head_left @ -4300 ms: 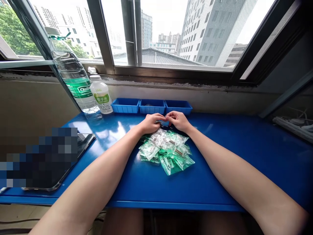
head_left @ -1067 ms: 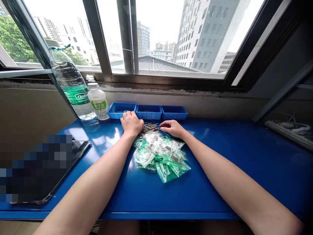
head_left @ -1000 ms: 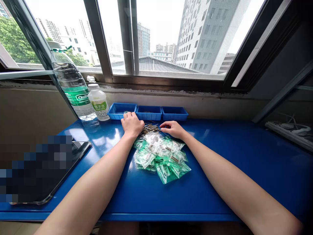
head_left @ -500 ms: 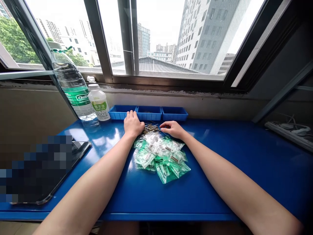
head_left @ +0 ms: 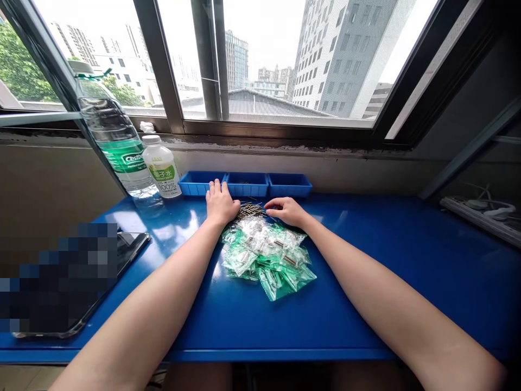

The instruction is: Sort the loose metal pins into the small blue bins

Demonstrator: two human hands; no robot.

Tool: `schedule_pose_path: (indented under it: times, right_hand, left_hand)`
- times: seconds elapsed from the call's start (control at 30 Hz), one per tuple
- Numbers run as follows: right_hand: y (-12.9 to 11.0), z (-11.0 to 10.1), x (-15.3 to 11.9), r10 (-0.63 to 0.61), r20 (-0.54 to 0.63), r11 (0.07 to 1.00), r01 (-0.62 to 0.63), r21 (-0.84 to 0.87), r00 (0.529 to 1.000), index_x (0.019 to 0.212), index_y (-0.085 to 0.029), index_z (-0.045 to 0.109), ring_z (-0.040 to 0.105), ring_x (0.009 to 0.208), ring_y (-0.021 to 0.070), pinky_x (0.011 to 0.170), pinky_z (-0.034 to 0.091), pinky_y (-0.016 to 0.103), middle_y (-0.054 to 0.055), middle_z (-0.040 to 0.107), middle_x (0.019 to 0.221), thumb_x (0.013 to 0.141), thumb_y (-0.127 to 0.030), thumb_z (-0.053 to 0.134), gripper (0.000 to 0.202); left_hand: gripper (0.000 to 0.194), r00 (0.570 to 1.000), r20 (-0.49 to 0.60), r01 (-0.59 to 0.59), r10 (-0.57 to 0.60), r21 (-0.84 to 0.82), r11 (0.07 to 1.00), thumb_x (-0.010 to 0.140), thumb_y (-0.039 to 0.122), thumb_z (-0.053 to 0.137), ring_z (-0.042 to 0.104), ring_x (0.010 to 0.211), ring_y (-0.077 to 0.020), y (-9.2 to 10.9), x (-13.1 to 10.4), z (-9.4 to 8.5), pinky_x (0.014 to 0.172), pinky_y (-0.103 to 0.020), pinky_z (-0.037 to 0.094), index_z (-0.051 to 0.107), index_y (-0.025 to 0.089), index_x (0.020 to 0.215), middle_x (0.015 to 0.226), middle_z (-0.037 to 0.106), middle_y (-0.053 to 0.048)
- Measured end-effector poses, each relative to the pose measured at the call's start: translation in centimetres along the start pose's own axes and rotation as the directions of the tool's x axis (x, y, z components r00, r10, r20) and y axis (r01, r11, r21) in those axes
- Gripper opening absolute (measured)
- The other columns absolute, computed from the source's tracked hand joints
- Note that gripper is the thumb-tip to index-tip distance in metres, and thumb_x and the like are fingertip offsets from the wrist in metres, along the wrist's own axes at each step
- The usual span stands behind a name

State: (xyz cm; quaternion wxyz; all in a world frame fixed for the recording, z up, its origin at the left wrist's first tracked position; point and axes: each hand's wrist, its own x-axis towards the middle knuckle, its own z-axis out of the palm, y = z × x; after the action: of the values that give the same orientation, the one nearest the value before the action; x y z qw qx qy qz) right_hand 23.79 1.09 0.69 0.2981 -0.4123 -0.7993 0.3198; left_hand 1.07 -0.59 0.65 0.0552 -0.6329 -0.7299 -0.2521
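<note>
A small heap of thin metal screws or pins [head_left: 251, 210] lies between my two hands. To its left, my left hand [head_left: 221, 203] rests flat with fingers extended towards the blue bins and its thumb at the heap's edge. On the right side, my right hand [head_left: 288, 211] is loosely curved, its thumb and forefinger apart beside the heap, with nothing visible in them. Just in front of the heap is a pile of small clear and green plastic bags [head_left: 268, 252], some with metal pieces inside.
Three joined blue bins [head_left: 290, 185] stand behind the hands against the wall; small pieces show in the middle one. A big water bottle [head_left: 112, 136] and a smaller white bottle [head_left: 161, 168] are at the back left. A dark tablet-like device [head_left: 77, 288] lies left on the blue table [head_left: 228, 326].
The whole view has shifted slightly. Both hands keep nearly the same place around the heap, with the left fingers spread a little more.
</note>
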Motion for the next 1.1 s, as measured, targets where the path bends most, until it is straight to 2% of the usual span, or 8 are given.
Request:
schedule_pose_path:
  times: [0.13,0.23,0.3,0.37,0.5,0.8,1.03,1.1]
  right_hand:
    - [-0.06,0.27,0.0,-0.03,-0.02,0.998,0.028,-0.061,0.999,0.101,-0.017,0.077,0.055,0.065,0.0123,0.064,0.047,0.028,0.007,0.072,0.096,0.078,-0.031,0.069,0.028]
    - [0.02,0.5,0.09,-0.088,-0.036,0.987,0.082,-0.14,0.995,0.097,-0.018,0.078,0.055,0.065,0.011,0.066,0.048,0.027,0.007,0.069,0.098,0.078,-0.027,0.071,0.022]
    - [0.18,0.6,0.19,-0.107,-0.038,0.979,0.099,-0.176,0.994,0.09,-0.018,0.079,0.056,0.066,0.0112,0.068,0.048,0.027,0.007,0.069,0.098,0.079,-0.024,0.07,0.016]
    - [0.35,0.64,0.28,-0.118,-0.041,0.975,0.108,-0.196,0.992,0.086,-0.018,0.079,0.057,0.067,0.0113,0.07,0.049,0.027,0.006,0.069,0.097,0.08,-0.021,0.068,0.013]
    - [0.46,0.59,0.35,-0.125,-0.043,0.969,0.113,-0.22,0.991,0.084,-0.018,0.078,0.058,0.067,0.0116,0.069,0.048,0.027,0.006,0.07,0.094,0.082,-0.022,0.068,0.01]
    - [0.11,0.38,0.42,-0.065,-0.074,0.959,0.042,-0.282,0.995,0.076,-0.016,0.07,0.06,0.07,0.0145,0.067,0.045,0.027,0.006,0.07,0.085,0.082,-0.02,0.062,0.011]
    - [0.34,-0.03,0.3,0.066,-0.19,0.993,-0.083,-0.082,0.979,0.075,-0.018,0.064,0.057,0.057,0.0143,0.06,0.043,0.027,0.001,0.065,0.063,0.081,-0.026,0.058,0.012]
    - [0.68,-0.15,0.38,0.092,-0.269,0.995,-0.097,-0.006,0.959,0.077,-0.018,0.064,0.057,0.054,0.0149,0.059,0.044,0.028,0.001,0.064,0.061,0.08,-0.029,0.057,0.014]
  left_hand:
    - [0.07,0.997,-0.077,0.023,-0.025,-0.037,0.999,0.081,0.03,0.055,0.025,0.149,-0.0363,0.13,-0.08,-0.11,0.119,-0.049,0.027,0.04,0.007,0.146,0.158,0.032,-0.022]
    - [0.053,0.987,-0.157,0.017,-0.027,-0.062,0.998,0.083,0.028,0.052,0.043,0.137,-0.035,0.37,-0.13,-0.42,0.111,-0.048,0.038,0.054,0.011,0.134,0.144,0.051,-0.02]
    - [0.037,0.997,-0.079,-0.027,0.022,-0.065,0.998,0.085,0.025,0.048,0.057,0.119,-0.0321,0.46,-0.1,-0.59,0.102,-0.044,0.046,0.066,0.015,0.115,0.121,0.065,-0.016]
    - [0.027,0.997,0.038,-0.066,0.069,-0.069,0.995,0.085,0.025,0.047,0.064,0.102,-0.0286,0.46,-0.05,-0.64,0.092,-0.039,0.051,0.07,0.018,0.097,0.104,0.07,-0.012]
    - [0.024,0.989,0.111,-0.09,0.099,-0.082,0.993,0.085,0.027,0.048,0.066,0.095,-0.0263,0.29,0.04,-0.5,0.084,-0.036,0.052,0.07,0.02,0.088,0.1,0.071,-0.009]
    - [0.029,0.972,0.163,-0.159,0.167,-0.056,0.986,0.084,0.027,0.047,0.064,0.103,-0.0284,0.03,0.25,-0.17,0.091,-0.038,0.051,0.074,0.019,0.094,0.105,0.07,-0.01]
    - [0.032,0.96,0.184,-0.198,0.211,-0.084,0.977,0.086,0.028,0.046,0.064,0.104,-0.0267,-0.18,0.34,0.02,0.092,-0.036,0.051,0.075,0.02,0.097,0.106,0.069,-0.01]
    - [0.032,0.958,0.187,-0.202,0.215,-0.088,0.975,0.085,0.028,0.046,0.064,0.102,-0.0264,-0.18,0.34,0.03,0.091,-0.036,0.051,0.075,0.02,0.097,0.106,0.069,-0.01]
